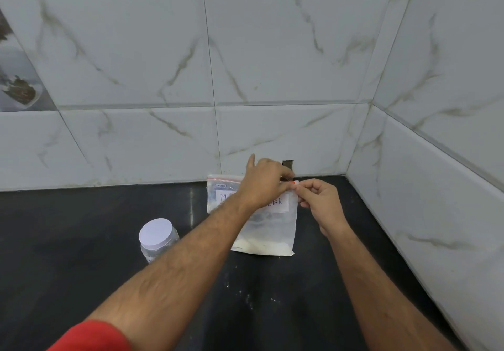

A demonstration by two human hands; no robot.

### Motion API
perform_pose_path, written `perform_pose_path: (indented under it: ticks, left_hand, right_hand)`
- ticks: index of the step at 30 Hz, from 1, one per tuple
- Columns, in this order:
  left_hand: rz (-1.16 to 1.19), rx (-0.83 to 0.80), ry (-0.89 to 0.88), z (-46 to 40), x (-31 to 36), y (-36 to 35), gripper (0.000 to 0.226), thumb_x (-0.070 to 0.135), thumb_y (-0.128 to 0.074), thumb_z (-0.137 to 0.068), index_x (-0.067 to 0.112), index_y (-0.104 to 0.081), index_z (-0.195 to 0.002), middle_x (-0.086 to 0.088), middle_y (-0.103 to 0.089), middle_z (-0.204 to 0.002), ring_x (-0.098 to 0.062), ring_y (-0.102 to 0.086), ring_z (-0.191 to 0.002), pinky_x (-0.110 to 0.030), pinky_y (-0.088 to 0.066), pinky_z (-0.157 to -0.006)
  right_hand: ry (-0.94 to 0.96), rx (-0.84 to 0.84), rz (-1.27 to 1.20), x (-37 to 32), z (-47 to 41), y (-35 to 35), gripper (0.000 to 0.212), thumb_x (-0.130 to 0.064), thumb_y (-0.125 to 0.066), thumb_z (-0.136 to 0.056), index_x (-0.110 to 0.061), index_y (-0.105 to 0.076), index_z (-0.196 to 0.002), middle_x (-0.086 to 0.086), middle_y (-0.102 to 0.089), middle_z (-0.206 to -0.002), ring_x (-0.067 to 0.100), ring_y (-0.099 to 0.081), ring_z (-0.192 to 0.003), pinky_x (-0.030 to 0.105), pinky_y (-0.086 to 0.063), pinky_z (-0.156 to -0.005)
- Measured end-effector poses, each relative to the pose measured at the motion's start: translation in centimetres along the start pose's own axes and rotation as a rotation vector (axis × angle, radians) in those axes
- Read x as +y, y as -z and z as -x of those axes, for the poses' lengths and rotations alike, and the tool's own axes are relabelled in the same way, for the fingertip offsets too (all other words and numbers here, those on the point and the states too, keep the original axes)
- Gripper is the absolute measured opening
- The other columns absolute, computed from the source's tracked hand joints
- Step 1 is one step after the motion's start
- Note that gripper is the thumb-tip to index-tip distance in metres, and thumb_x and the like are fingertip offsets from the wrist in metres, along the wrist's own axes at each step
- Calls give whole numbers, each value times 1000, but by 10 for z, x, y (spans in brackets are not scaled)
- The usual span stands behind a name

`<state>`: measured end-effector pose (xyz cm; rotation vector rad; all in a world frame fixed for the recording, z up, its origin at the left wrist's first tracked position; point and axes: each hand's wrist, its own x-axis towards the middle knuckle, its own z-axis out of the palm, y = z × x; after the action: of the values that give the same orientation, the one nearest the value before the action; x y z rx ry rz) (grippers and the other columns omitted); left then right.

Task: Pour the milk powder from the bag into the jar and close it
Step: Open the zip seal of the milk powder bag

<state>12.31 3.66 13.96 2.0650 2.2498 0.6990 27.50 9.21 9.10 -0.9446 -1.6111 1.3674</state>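
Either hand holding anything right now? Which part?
Both hands pinch the bag at its top right corner, by the red zip strip: left hand, right hand. Jar untouched.

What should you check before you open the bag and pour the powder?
1. Both hands on the zip-lock bag top: ok; left hand and right hand pinch its right corner.
2. Bag unzipped: cannot tell.
3. Powder settled at the bag's bottom: ok.
4. Jar open: not ok; its white lid is on.
5. Jar upright on the countertop: ok.
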Motion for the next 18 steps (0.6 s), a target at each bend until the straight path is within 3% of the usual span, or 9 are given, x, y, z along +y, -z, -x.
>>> perform_pose_path:
  ticks: [4, 9, 18]
  left_hand:
    - [113, -75, 23, -8, -2, -2, 21, 44, -62, -92, 30, -75, -101, 13, -74, -105, -11, -62, -109, -53, -2, -120]
    - [115, -88, 44, -10, -8, 2, 16, 41, -63, -93, 30, -74, -95, 15, -74, -101, -8, -62, -108, -51, -2, -119]
    - [57, -72, 113, -2, -54, 21, 12, 40, -64, -93, 32, -73, -92, 18, -73, -101, -7, -60, -108, -50, 0, -120]
  right_hand:
    - [2, 12, 4, -2, 2, 0, 8, -20, -76, -89, -17, -76, -81, 3, -74, -74, 12, -65, -72, 26, -52, -68]
    - [-7, 66, 53, -2, 0, 0, 15, -11, -70, -93, -14, -71, -78, -2, -68, -69, -3, -58, -57, 12, -45, -57]
    - [-27, 132, 92, -1, -4, 10, 15, -8, -63, -97, -10, -68, -82, 2, -69, -77, 5, -58, -64, 10, -44, -51]
